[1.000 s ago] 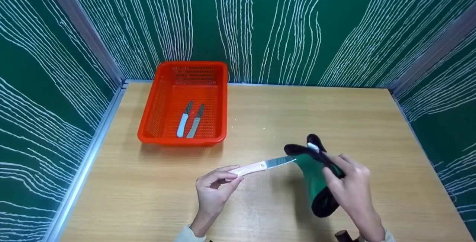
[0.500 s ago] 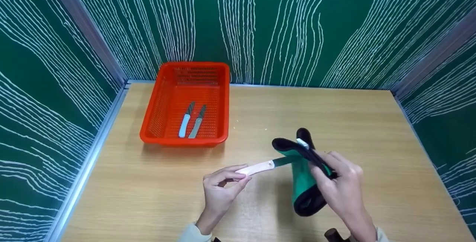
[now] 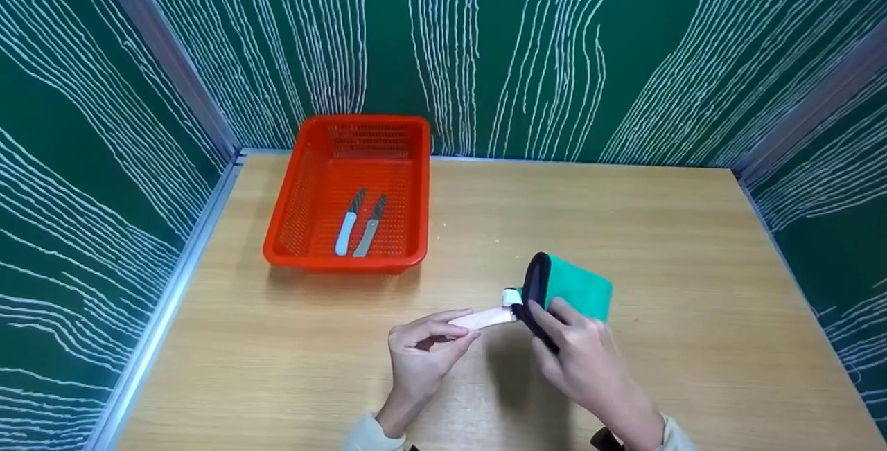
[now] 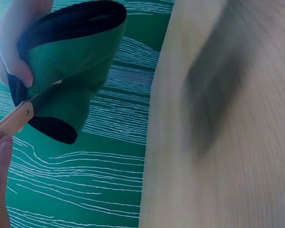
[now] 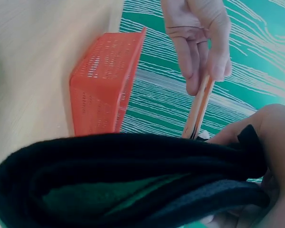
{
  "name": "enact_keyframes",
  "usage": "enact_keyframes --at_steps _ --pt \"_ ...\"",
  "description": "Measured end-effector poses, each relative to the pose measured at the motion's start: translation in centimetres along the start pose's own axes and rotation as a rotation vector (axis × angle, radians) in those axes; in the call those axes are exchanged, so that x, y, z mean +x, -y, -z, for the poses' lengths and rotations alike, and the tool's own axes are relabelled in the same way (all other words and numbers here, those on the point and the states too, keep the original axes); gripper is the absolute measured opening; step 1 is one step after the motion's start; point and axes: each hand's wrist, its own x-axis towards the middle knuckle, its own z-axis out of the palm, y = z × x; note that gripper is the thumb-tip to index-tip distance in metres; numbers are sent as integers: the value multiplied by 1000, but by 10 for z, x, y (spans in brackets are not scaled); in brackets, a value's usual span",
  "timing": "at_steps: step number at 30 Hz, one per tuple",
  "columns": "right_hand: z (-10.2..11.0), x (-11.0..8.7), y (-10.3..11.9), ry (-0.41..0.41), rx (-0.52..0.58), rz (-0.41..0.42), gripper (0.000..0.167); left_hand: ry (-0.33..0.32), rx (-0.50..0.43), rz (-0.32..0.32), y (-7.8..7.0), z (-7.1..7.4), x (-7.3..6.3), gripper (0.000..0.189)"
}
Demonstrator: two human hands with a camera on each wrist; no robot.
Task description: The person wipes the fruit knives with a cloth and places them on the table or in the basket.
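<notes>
A small knife with a pale pink handle is pinched by its handle between the thumb and fingers of my left hand. My right hand grips a folded green cloth with black edging and a white tag, just right of the handle. In the left wrist view the dark blade lies against the green fabric, its tip end covered by a fold. The head view hides the blade behind the cloth. Thick black edges of the cloth fill the lower part of the right wrist view.
An orange-red plastic basket stands at the back left of the wooden table. Inside it lie a knife with a light blue handle and one with a grey-green handle. Green panels with white lines enclose the table.
My right hand has moved left and turned the cloth over, bringing it onto the blade, which was bare a second ago. The left hand has shifted slightly right with the knife.
</notes>
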Motion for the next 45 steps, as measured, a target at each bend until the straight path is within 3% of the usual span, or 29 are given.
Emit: enact_keyframes --at_steps 6,10,14,18,27,36,41,45 --pt "-1 -4 -5 7 -24 -9 33 5 -51 -94 -10 0 1 18" --pt "1 -6 -10 0 -26 -27 33 1 -61 -123 -20 1 5 19" --pt "4 -7 -16 -19 -37 -44 33 -5 -69 -144 -10 7 4 23" --pt "8 -10 -25 -53 -30 -93 35 -10 -69 -123 -1 14 2 25" --pt "22 -18 -41 -117 -24 -280 31 -31 -85 -129 0 25 5 20" --pt "39 -8 -38 -244 102 -380 29 -10 -47 -160 3 22 7 23" --pt "45 3 -27 -277 110 -370 30 0 -23 -151 -10 13 10 21" --pt "40 10 -16 -294 130 -307 30 16 -29 -137 -22 6 11 17"
